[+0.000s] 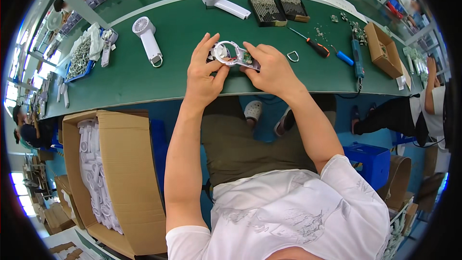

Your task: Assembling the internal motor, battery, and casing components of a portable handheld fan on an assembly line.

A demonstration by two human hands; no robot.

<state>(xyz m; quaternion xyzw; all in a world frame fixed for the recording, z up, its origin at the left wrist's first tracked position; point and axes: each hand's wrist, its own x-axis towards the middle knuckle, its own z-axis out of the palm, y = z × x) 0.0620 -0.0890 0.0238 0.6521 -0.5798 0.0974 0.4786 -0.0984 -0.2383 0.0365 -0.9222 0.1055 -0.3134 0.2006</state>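
Note:
Both my hands hold an opened handheld fan housing [229, 62] just above the front part of the green table. Its white round ring lies toward my left hand [206, 74], whose fingers and thumb grip the rim. My right hand [273, 69] pinches the handle end, where a small green circuit board [247, 58] and thin red wires show. A white part inside the ring is partly hidden by my left fingers. Just right of my right hand lies a metal D-shaped ring [292, 57]. Two white handheld fans, an upright one [147, 38] and a slanted one [226, 5], lie farther off.
Two black trays [267, 10] of small parts sit at the back. Rightward are a screwdriver [315, 45], a blue electric screwdriver [357, 58] and a cardboard box [383, 50]. A blue tray [82, 70] holds metal rings. Below left stands a carton [127, 173] of white housings. Co-workers sit at both sides.

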